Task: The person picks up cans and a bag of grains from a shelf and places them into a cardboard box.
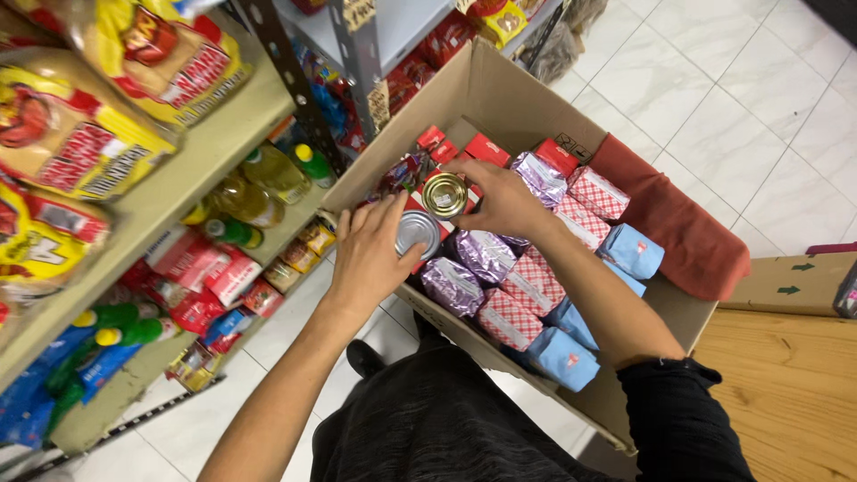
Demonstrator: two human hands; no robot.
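Left hand [370, 254] on silver tin [416, 232] — right hand [500, 201] grips gold tin [445, 195].

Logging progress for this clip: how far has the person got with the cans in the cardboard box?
Done: cannot tell; no can is seen outside the box. In hand: the right hand grips a gold-topped can and the left hand rests on a silver-topped can, both over the cardboard box. Left: purple packets, checked packs and blue packs fill the box.

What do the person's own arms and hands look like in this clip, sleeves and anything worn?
Both hands, left hand and right hand, are bare: no gloves, rings or watch visible. The left forearm is uncovered. A black sleeve is pushed up on the right arm.
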